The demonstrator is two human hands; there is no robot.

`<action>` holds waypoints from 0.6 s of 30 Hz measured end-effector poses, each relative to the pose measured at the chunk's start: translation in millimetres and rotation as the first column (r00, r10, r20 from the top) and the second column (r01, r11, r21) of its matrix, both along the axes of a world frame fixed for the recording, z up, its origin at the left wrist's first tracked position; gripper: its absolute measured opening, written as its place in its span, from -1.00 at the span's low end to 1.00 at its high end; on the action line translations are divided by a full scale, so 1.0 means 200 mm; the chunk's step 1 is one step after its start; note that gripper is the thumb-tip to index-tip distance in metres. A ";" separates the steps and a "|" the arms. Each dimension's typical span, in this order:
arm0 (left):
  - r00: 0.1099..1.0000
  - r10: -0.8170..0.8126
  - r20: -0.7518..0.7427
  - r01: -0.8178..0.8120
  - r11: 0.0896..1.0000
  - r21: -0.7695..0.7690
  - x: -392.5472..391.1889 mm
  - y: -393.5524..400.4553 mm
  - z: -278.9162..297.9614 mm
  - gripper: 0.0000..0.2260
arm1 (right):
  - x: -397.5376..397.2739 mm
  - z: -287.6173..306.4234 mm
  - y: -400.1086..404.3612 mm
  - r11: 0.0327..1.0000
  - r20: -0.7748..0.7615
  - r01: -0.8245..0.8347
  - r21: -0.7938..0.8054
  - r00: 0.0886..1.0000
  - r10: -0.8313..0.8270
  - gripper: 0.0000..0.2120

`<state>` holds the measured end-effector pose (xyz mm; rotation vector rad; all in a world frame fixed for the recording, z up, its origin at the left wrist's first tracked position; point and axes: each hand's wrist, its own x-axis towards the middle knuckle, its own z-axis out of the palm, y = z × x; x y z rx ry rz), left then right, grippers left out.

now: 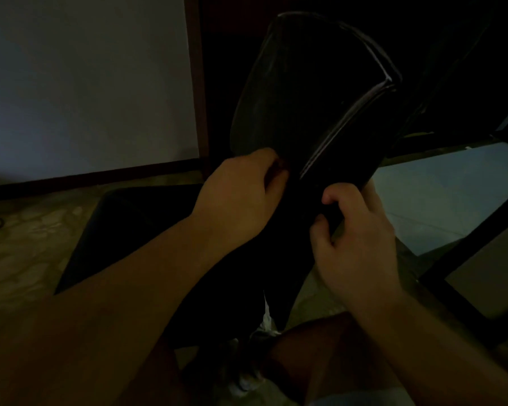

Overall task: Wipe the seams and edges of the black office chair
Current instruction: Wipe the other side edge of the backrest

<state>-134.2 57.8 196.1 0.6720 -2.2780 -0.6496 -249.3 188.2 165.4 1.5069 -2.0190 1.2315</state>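
Gripping the black office chair (311,92) at frame centre in dim light, I see its backrest as a smooth, glossy, rounded slab with a raised piped seam catching pale highlights along the right edge. My left hand (241,194) has its fingers curled against the lower left edge of the backrest, fingertips tucked into the fold so I cannot tell what, if anything, they pinch. My right hand (352,230) pinches the narrow dark edge below the seam; no legible writing.
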 end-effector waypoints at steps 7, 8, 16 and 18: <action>0.997 -0.079 -0.005 0.079 0.993 -0.090 0.00 0.04 -0.03 -0.84 | 0.00 -0.01 0.00 1.000 0.028 -0.019 0.003 0.999 0.019 -0.77; 0.998 -0.066 -0.007 0.065 0.994 -0.088 0.00 0.03 -0.02 -0.82 | 0.00 -0.01 0.00 1.000 0.029 -0.019 -0.001 0.999 0.019 -0.78; 0.994 -0.103 -0.026 0.101 0.992 -0.075 -0.02 0.03 -0.01 -0.87 | -0.01 -0.02 0.01 1.000 0.033 -0.022 0.019 0.999 0.021 -0.75; 0.995 -0.092 -0.022 0.089 0.990 -0.111 -0.02 0.01 0.01 -0.85 | -0.02 -0.01 0.00 0.998 0.010 -0.019 0.062 1.000 0.019 -0.73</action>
